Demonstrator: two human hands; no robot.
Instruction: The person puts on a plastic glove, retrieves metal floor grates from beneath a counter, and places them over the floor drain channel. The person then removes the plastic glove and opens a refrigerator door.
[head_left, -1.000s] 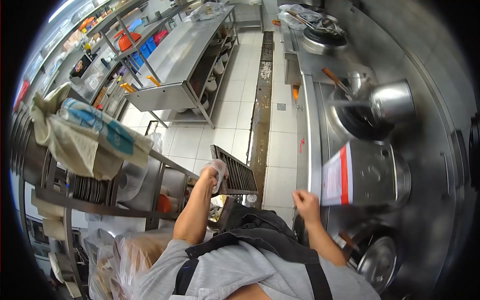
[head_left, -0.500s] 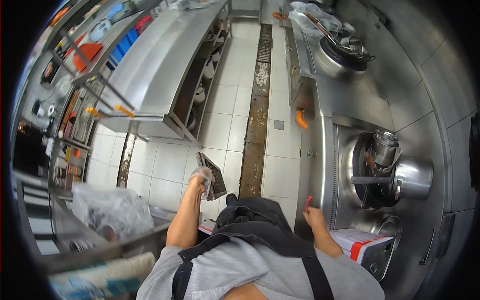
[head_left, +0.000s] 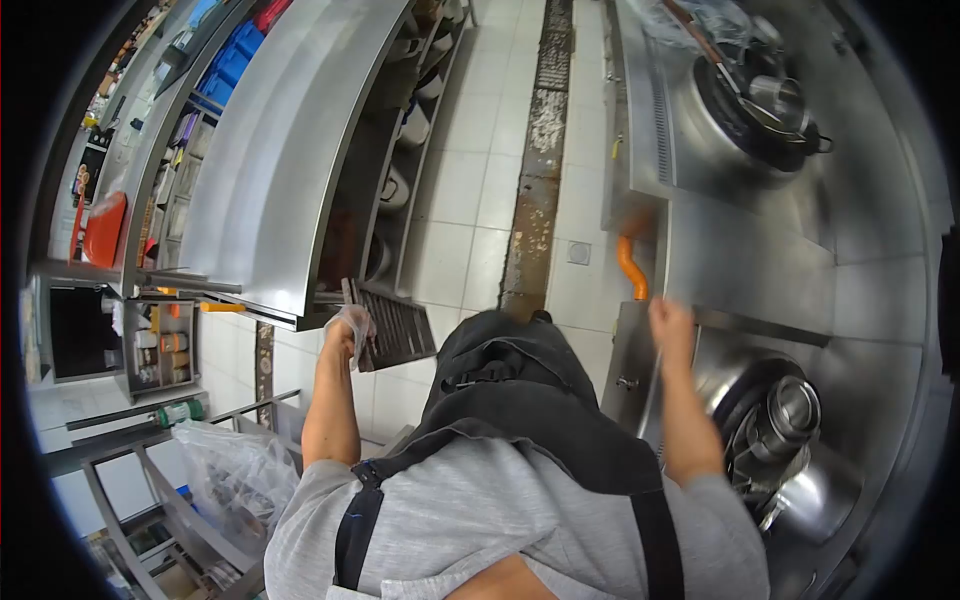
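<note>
Slatted grate (head_left: 396,328) hangs over the tiled floor (head_left: 442,262), left of the drain channel (head_left: 528,245), its edge gripped by the closed fingers of our plastic-covered left hand (head_left: 349,330). Our right hand (head_left: 672,326) is near the orange pipe (head_left: 631,266); through blur we cannot tell how far its fingers close or whether they hold anything.

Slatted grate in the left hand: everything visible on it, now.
The slatted grate is a dark grey-brown, roughly rectangular panel of parallel bars with narrow gaps, apparently metal, its surface dull and grimy-looking. It is tilted, gripped along its left side by the left hand, which wears a clear plastic covering. It is held over the white tiled floor, near the steel table's end; whether it touches the table is unclear.
</note>
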